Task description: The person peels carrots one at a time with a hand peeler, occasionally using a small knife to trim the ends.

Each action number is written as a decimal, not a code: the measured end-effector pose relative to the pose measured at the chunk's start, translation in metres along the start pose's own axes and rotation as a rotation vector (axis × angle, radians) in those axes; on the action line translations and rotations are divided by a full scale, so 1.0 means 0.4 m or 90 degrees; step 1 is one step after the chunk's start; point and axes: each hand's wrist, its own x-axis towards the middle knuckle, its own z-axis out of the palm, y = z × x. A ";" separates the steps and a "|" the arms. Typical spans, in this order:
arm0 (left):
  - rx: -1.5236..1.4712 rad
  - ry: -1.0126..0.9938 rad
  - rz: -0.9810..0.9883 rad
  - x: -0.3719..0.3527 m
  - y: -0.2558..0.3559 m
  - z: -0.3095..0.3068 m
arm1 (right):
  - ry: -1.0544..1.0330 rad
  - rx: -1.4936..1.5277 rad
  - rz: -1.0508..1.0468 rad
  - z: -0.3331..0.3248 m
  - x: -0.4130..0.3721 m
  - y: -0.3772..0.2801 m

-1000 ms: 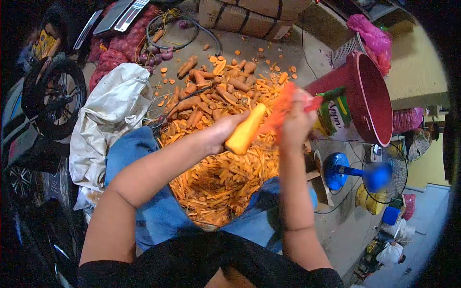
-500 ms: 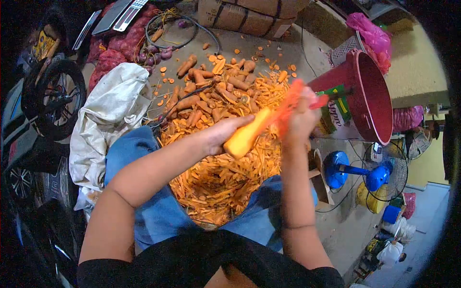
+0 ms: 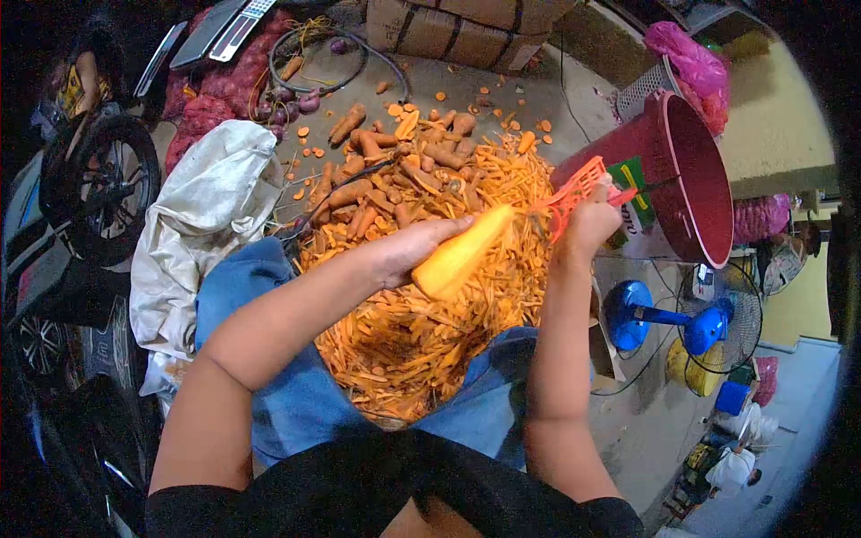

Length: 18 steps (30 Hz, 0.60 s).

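Observation:
My left hand (image 3: 404,253) is closed around the thick end of a peeled carrot (image 3: 465,255), whose narrow end points up and to the right. In my right hand (image 3: 590,224) is an orange-red plastic peeler (image 3: 576,192) with an openwork body. It sits just beyond the carrot's narrow tip, seemingly apart from it. My right fingers are wrapped around its handle. Beneath both hands spreads a heap of carrot peelings (image 3: 421,332) between my knees. Unpeeled carrots (image 3: 352,195) lie on the heap's far left side.
A large dark red bucket (image 3: 697,179) lies tipped at the right, near my right hand. Beyond it stands a blue fan (image 3: 628,316). A white sack (image 3: 202,224) lies by my left knee. Strapped cartons (image 3: 448,36) and red net bags of onions (image 3: 238,85) are at the back.
My right hand and the peeler have moved right and slightly down, off the carrot's tip. The carrot has shifted only slightly in my left hand.

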 end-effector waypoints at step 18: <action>0.186 -0.002 0.154 -0.017 -0.013 0.021 | 0.036 -0.024 0.066 -0.024 0.049 0.053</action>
